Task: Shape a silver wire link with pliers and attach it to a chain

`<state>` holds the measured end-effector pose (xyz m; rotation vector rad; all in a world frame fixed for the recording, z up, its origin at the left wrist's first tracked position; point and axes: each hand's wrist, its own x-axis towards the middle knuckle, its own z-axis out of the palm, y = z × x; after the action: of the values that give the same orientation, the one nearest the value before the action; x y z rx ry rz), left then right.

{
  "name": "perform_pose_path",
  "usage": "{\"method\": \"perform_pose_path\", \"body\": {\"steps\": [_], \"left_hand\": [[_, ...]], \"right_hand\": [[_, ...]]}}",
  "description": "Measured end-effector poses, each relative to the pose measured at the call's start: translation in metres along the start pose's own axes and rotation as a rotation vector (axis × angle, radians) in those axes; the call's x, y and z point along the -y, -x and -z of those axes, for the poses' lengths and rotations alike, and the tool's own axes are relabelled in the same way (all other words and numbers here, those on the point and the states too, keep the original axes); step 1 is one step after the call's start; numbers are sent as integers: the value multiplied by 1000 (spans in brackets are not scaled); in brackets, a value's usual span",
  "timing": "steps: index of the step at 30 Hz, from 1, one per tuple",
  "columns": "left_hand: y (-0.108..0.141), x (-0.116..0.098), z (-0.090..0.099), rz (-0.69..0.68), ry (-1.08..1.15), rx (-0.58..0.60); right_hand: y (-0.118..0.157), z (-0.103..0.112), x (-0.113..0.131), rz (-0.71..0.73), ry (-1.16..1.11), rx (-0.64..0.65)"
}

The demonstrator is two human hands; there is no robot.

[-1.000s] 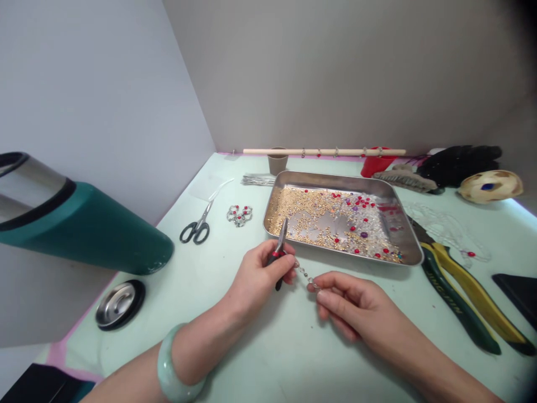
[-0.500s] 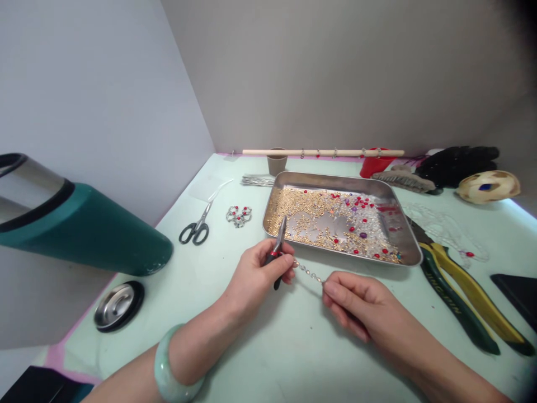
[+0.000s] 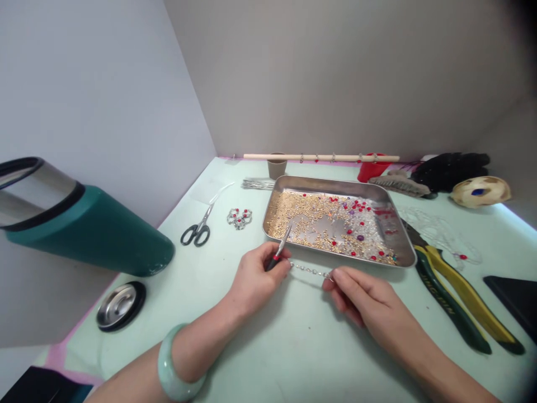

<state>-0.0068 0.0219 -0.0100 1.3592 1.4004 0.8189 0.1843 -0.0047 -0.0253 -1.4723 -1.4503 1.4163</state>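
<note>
A short beaded chain [image 3: 309,270] stretches between my two hands, just in front of the metal tray [image 3: 335,251]. My left hand [image 3: 259,274] pinches the chain's left end and also grips small pliers [image 3: 281,248] with dark handles, their tips pointing up over the tray's edge. The chain's right end is between the thumb and fingers of my right hand [image 3: 361,294]. Gold, clear, red and purple beads [image 3: 319,215] lie in the tray.
Left of the tray are scissors [image 3: 199,229], a beaded piece [image 3: 239,218], a green tumbler [image 3: 92,229] and its lid [image 3: 121,305]. Large pliers [image 3: 461,296] lie right. Behind stand a brown cup [image 3: 277,168], a red cup [image 3: 371,170] and a wooden rod [image 3: 285,157].
The chain is now stretched straighter and more level, with my right hand slightly farther right. The small pliers in my left hand have tilted more to the right.
</note>
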Motion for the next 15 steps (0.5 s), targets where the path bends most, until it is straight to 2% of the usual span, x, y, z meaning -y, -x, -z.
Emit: {"method": "perform_pose_path", "body": {"steps": [5, 11, 15], "left_hand": [[0, 3, 1, -18, -6, 6], [2, 1, 1, -34, 6, 23], [3, 1, -1, -30, 12, 67]], "right_hand": [[-2, 3, 1, -35, -168, 54], [-3, 5, 4, -30, -197, 77], [-3, 4, 3, -23, -147, 23]]}}
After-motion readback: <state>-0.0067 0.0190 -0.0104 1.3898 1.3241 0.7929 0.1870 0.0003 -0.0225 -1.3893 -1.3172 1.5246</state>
